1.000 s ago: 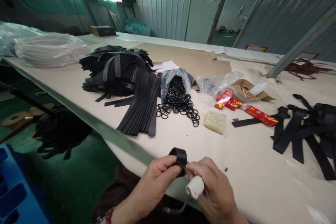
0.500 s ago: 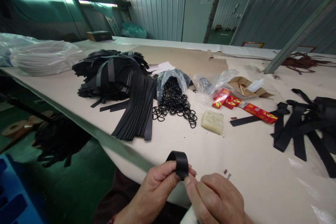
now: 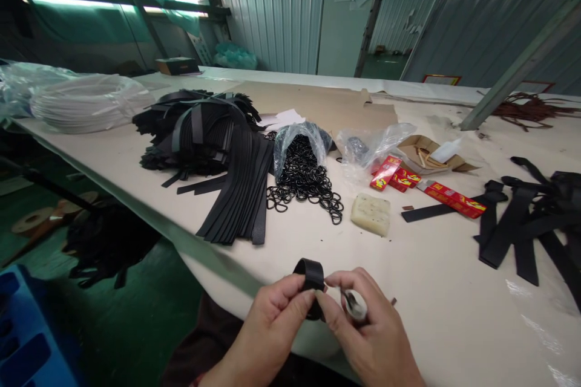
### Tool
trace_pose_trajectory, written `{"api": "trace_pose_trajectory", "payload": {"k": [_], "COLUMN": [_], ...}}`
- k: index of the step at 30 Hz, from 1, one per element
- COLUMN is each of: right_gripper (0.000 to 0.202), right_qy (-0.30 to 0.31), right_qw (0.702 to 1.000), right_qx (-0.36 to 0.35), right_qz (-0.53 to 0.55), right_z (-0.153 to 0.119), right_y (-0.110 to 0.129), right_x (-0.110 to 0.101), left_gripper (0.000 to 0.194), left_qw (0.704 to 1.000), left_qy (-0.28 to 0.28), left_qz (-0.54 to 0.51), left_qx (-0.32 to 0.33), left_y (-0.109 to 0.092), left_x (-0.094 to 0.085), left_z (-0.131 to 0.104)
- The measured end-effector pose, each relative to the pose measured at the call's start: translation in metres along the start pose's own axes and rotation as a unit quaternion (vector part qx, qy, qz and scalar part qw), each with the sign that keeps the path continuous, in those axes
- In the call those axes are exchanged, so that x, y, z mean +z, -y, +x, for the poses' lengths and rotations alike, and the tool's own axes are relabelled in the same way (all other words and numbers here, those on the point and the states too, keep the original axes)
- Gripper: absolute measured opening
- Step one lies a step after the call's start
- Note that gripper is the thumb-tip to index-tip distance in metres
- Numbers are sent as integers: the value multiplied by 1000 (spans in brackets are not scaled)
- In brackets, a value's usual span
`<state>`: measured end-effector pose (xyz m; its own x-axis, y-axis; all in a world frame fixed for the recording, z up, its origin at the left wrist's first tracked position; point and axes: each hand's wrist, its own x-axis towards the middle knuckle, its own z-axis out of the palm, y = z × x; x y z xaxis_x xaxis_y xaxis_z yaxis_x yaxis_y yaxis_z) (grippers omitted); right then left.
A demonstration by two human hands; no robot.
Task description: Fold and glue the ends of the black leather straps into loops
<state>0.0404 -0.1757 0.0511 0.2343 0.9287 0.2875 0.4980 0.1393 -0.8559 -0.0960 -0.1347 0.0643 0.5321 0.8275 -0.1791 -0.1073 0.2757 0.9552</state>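
Note:
Near the table's front edge, my left hand (image 3: 276,320) grips a black leather strap (image 3: 312,269) bent into a loop, with thumb and fingers on its sides. My right hand (image 3: 370,320) meets it, thumb and fingertips at the strap's right edge. Tucked in that same hand is a white cylindrical tool (image 3: 357,307) with a dark metal-looking part at its end; its exact kind is unclear. The lower part of the loop is partly hidden by my fingers.
Beyond my hands lie a fan of black straps (image 3: 238,193), black D-rings (image 3: 302,169) spilling from a plastic bag, and a yellowish block (image 3: 371,214). Red boxes (image 3: 454,198) and more straps (image 3: 512,224) are to the right. A metal post (image 3: 512,63) rises at back right.
My right hand has turned and opened up, bringing the white tool's end into view, and its thumb has come to the strap. The left hand keeps hold of the loop.

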Motion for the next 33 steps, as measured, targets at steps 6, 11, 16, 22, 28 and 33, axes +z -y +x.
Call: {"api": "trace_pose_trajectory", "payload": {"k": [6,11,16,22,28,33], "right_gripper": [30,32,34,34,32,31], "right_qy": [117,93,99,90,78,80], "right_qw": [907,853,832,818,831,846], "right_qx": [307,376,384,398,374,345], "right_qz": [263,349,389,407,404,398], "right_z": [9,12,15,17,18,19], "right_y": [5,10,15,16,17,20], "right_x": [3,5,7,10,16,21], "left_gripper": [23,23,15,19,19,20], "left_qw": [998,990,981,979,983,992], "left_qy": [28,42,34,31,36,20], "left_qz": [-41,-116,-166,-159,-150,-114], "left_qx": [-38,-65,-95,-121,-101,-52], "left_y": [-12,-17,-17,-22,-29,-28], "left_x": [3,3,0,-8,-11,-14], "left_z": [1,-1,-4,-4,-3,0]}}
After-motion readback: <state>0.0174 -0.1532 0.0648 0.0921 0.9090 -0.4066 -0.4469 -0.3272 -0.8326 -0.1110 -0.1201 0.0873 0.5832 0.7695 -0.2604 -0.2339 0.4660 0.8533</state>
